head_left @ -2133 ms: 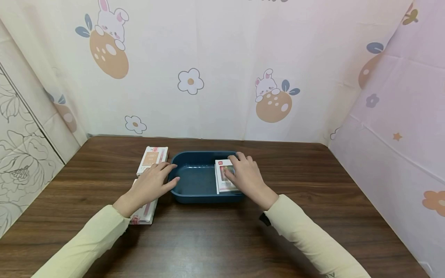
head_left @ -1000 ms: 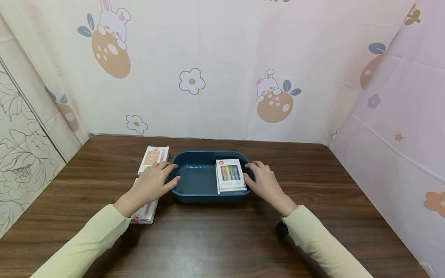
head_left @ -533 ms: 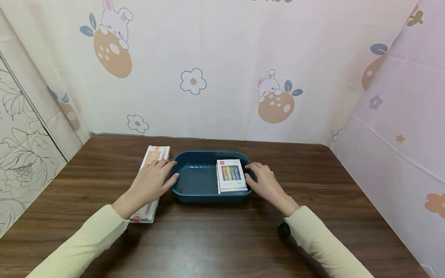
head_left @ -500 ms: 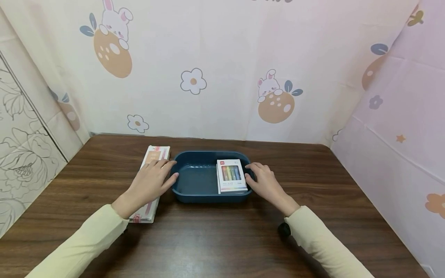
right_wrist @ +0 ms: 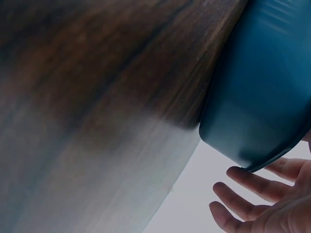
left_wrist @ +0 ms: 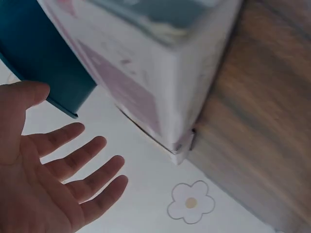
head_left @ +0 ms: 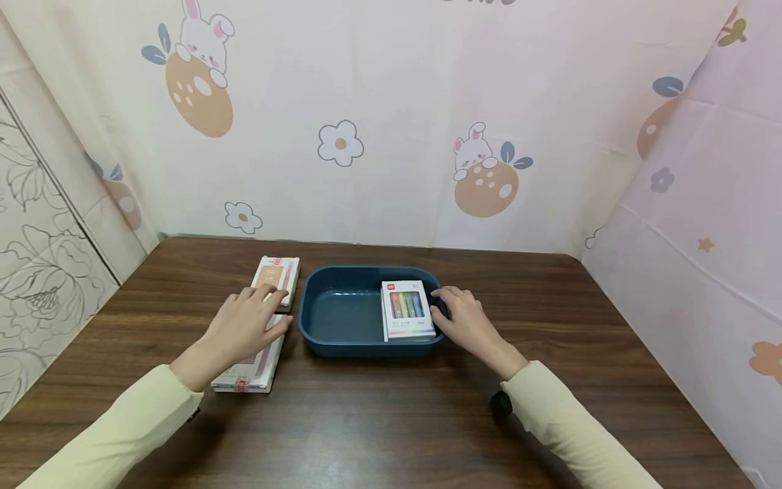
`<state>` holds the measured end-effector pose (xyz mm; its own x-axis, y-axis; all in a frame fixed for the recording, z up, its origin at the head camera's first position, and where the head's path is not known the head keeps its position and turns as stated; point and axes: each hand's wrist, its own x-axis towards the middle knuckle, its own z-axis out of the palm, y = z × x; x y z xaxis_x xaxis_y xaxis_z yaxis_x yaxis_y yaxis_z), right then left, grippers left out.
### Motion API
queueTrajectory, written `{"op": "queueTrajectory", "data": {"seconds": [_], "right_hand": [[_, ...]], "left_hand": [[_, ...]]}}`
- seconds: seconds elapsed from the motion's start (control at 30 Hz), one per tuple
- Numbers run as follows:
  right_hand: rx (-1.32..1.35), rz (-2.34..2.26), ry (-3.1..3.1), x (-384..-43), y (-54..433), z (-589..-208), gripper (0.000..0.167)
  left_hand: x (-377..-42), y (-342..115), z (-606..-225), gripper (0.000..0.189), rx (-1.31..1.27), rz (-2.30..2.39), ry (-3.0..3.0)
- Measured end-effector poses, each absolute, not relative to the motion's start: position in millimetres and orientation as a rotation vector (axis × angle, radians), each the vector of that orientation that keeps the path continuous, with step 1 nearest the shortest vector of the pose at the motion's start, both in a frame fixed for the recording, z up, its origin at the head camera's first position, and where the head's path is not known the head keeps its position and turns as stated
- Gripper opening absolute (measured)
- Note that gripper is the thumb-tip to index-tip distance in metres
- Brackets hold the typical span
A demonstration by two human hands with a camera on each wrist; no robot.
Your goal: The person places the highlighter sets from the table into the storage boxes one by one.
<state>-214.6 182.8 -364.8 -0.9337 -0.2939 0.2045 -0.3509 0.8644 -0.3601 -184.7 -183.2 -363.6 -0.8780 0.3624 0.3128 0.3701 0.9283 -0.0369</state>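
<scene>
A dark blue plastic bin sits mid-table. At its right end lies a white box whose window shows coloured sticks. My right hand touches the bin's right rim; the right wrist view has its fingers loosely extended, one fingertip at the rim. My left hand hovers over two stacks of white packages left of the bin, a far one and a near one. Its palm and spread fingers appear in the left wrist view, holding nothing.
The brown wooden table runs back to a white curtain printed with rabbits and flowers. More curtain hangs along the left and right sides.
My right hand has drawn back from over the coloured-stick box to the bin's right rim. My left hand has left the bin's left rim and moved left over the packages.
</scene>
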Motion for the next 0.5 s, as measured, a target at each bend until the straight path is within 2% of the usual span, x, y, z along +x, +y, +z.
{"op": "queueTrajectory", "data": {"seconds": [0.5], "right_hand": [[0.503,0.567,-2.902,-214,182,-365,0.037]], "left_hand": [[-170,-192,-378,0.058,-0.529,-0.04,-2.892]]}}
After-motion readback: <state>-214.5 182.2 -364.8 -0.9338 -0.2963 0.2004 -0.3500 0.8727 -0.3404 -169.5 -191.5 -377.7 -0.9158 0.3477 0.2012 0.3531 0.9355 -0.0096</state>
